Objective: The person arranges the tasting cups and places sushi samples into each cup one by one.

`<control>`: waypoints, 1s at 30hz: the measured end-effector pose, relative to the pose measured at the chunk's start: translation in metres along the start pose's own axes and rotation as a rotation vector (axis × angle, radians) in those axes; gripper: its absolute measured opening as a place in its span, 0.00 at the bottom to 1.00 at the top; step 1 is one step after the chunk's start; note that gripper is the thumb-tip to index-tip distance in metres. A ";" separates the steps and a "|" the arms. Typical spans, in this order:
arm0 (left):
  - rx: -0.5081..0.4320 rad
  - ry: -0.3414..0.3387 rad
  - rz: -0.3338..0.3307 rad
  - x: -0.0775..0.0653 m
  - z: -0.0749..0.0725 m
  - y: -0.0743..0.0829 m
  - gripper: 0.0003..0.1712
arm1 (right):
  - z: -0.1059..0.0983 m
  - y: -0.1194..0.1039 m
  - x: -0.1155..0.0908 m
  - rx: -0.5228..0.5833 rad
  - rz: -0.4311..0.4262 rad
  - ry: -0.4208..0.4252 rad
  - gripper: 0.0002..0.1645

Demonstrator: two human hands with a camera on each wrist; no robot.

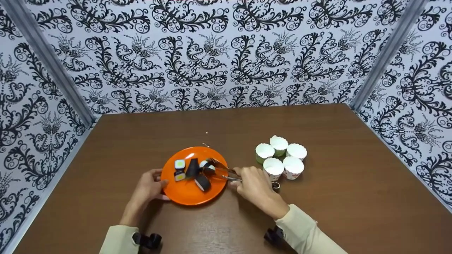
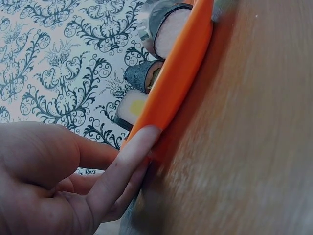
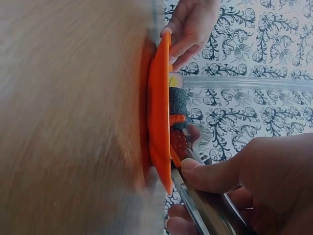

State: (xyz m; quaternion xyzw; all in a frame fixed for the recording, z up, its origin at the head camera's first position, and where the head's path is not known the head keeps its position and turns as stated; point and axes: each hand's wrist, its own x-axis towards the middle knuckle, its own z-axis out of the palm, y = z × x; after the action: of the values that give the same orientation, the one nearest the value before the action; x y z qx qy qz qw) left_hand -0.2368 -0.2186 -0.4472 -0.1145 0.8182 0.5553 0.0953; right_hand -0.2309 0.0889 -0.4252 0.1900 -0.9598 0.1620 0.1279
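My left hand (image 1: 146, 188) holds the left rim of an orange plate (image 1: 187, 197), with the thumb over the edge and fingers beneath. On the plate lie several sushi pieces: two blocks with yellow centres (image 1: 179, 164), a dark cone-shaped roll (image 1: 192, 168), a black-wrapped piece with a pale side (image 1: 202, 182) and a white piece with a black band (image 1: 207, 165). My right hand (image 1: 256, 187) grips metal tongs (image 3: 205, 205) from the plate's right side. Their tips reach over the rim to the white piece; I cannot tell whether they pinch it.
Several paper baking cups (image 1: 273, 166) with white insides stand grouped right of the plate, just beyond my right hand. Small white specks (image 1: 206, 144) lie behind the plate on the brown table (image 1: 141, 134). Patterned walls (image 1: 226, 63) enclose its back and sides.
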 end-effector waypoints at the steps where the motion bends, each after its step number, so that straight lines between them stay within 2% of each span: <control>1: -0.003 -0.004 0.002 0.000 0.000 0.000 0.29 | 0.000 0.000 0.000 -0.001 0.002 0.002 0.11; 14: 0.017 -0.001 -0.022 -0.001 0.000 -0.001 0.29 | 0.005 0.001 0.001 -0.010 0.018 0.024 0.08; 20: 0.023 -0.001 -0.018 -0.001 0.000 0.000 0.29 | 0.006 0.002 0.001 -0.033 0.001 0.082 0.10; 30: -0.008 0.003 0.001 0.001 0.001 0.001 0.29 | 0.002 0.003 0.001 -0.028 0.018 0.112 0.08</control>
State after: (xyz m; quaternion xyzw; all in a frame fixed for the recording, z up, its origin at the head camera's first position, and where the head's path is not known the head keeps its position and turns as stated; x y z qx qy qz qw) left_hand -0.2378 -0.2173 -0.4469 -0.1150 0.8162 0.5584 0.0934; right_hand -0.2334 0.0899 -0.4276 0.1701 -0.9551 0.1599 0.1826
